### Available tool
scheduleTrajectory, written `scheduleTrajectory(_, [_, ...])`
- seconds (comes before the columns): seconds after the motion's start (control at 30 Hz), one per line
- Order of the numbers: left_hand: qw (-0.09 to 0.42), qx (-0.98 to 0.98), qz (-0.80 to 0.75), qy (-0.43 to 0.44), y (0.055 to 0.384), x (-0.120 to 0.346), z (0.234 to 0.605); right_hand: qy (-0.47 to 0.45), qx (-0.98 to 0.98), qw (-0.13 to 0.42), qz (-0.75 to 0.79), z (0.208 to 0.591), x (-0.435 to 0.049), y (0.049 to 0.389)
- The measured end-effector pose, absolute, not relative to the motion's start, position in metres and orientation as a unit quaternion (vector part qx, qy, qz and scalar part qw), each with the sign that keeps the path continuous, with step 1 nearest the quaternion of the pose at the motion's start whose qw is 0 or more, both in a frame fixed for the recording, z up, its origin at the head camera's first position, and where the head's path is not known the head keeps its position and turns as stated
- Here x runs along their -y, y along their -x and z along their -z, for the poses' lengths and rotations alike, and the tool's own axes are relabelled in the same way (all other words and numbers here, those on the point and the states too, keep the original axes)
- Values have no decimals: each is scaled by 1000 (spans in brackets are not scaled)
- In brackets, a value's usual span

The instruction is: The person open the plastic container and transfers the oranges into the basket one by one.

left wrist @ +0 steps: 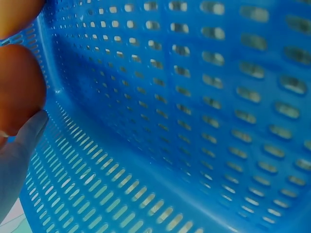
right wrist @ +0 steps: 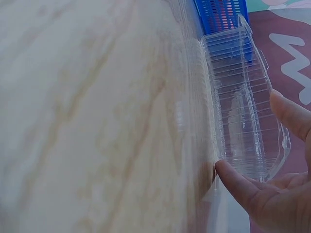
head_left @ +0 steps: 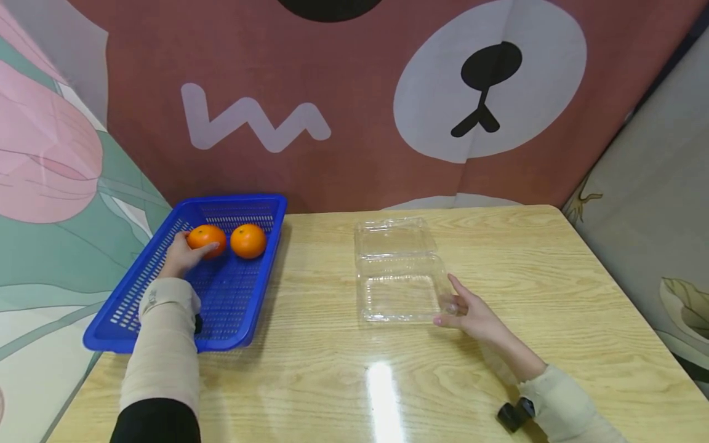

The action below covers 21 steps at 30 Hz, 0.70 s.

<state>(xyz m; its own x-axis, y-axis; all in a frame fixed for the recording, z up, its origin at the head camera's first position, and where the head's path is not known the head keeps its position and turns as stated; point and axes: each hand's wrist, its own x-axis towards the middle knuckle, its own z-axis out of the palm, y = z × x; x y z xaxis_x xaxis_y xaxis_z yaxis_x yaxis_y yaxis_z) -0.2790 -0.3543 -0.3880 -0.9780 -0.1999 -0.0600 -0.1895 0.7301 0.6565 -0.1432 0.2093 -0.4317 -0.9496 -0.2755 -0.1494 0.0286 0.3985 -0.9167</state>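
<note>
My left hand (head_left: 180,257) grips an orange (head_left: 207,237) at the far left part of a blue plastic basket (head_left: 253,307), thumb across its near side. A second orange (head_left: 248,241) lies just right of it in the same basket. In the left wrist view the held orange (left wrist: 20,90) shows beside the thumb. A clear plastic clamshell box (head_left: 401,292) lies on the table, its lid folded back away from me. At the box's right side, my right hand (head_left: 471,314) touches the edge with thumb and fingers spread; the right wrist view shows fingertips along the clear wall (right wrist: 238,107).
The wooden table (head_left: 310,369) ends at a printed cloth backdrop (head_left: 354,172) behind it. The basket's raised perforated walls surround the oranges. A small black device (head_left: 515,413) is at my right wrist. Glare marks the table's front middle.
</note>
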Motion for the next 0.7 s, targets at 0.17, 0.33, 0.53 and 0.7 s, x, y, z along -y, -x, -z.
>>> scheduleTrajectory(0.17, [-5, 930, 349, -111, 278, 354, 389, 69, -822, 142, 547, 431, -209, 142])
scheduleTrajectory(0.33, [-21, 931, 345, -116, 277, 356, 393, 70, -822, 141, 547, 429, -208, 141])
scheduleTrajectory(0.53, [-55, 925, 352, -128, 279, 359, 397, 69, -821, 144, 548, 429, -208, 141])
scheduleTrajectory(0.7, [-70, 919, 361, -140, 281, 359, 399, 68, -822, 144, 547, 429, -208, 141])
